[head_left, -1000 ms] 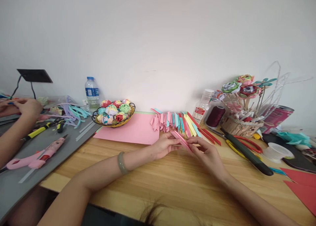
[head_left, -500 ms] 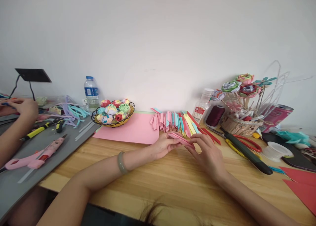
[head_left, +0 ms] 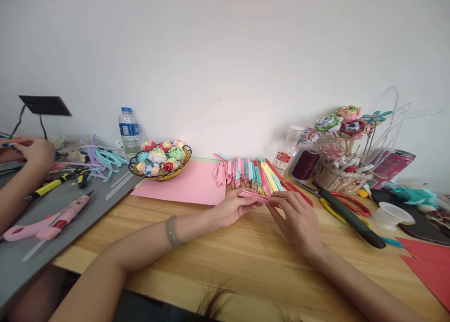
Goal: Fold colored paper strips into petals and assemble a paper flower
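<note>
A narrow folded strip of pink paper (head_left: 252,195) is held between my two hands above the wooden table (head_left: 197,261). My left hand (head_left: 234,208) pinches its left part between thumb and fingers. At its right end, my right hand (head_left: 294,218) grips it, the fingers covering that end. Just behind the hands lies a row of folded paper pieces (head_left: 242,172) in pink, blue, yellow and red. Flat pink sheets (head_left: 183,186) lie to the left of this row.
A basket of paper flowers (head_left: 172,173) and a water bottle (head_left: 129,131) stand left of centre. Far left are a pink glue gun (head_left: 49,223) and another person's hand (head_left: 38,153). Scissors (head_left: 351,216), a thread spool (head_left: 305,165) and a flower pot (head_left: 342,179) are at right.
The pink strip is tilted less, now closer to level. My right hand's fingers have shifted slightly at its right end. The whole view has moved a little.
</note>
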{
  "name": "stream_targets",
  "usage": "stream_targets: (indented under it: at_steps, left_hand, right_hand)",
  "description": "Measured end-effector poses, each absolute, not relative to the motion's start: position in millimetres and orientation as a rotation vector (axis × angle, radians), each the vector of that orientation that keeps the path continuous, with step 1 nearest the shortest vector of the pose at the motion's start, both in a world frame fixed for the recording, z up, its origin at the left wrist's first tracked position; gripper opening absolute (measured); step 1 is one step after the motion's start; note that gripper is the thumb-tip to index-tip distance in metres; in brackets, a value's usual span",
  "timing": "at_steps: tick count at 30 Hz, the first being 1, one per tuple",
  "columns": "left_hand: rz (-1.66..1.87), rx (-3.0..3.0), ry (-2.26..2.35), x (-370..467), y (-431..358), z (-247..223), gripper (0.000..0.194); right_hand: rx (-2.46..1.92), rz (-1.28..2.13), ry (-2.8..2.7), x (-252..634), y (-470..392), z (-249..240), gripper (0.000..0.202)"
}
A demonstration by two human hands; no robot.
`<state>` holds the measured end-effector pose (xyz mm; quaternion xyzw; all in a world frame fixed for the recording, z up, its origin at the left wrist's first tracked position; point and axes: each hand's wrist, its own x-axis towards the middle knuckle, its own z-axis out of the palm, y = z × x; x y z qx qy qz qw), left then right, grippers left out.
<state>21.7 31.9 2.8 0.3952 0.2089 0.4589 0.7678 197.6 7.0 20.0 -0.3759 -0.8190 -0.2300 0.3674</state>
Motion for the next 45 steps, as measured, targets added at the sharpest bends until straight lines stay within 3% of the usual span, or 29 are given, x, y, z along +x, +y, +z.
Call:
stream_targets:
  at_steps: [21, 29, 32, 36, 45]
  left_hand:
    - [1.094, 0.781, 0.642, 21.9, 34.6, 3.3, 0.012]
    - [1.200, 0.812, 0.721, 19.9, 34.9, 3.1, 0.009]
    - [1.168, 0.895, 0.745, 21.1, 32.2, 3.0, 0.013]
    - [1.072, 1.041, 0.732, 23.7, 28.1, 2.5, 0.026]
    - [1.075, 1.030, 0.673, 25.4, 25.3, 8.1, 0.039]
  right_hand:
    - [-1.098, -0.060, -2.106, 212.0, 20.6, 13.7, 0.012]
    - [-1.433, 0.250, -2.034, 245.5, 35.0, 33.6, 0.017]
    - [-1.544, 0.293, -1.830, 252.9, 34.6, 45.7, 0.027]
    - [-1.336, 0.662, -1.727, 242.9, 30.2, 49.1, 0.036]
    - [-1.219, 1.042, -1.782, 218.5, 24.3, 34.2, 0.034]
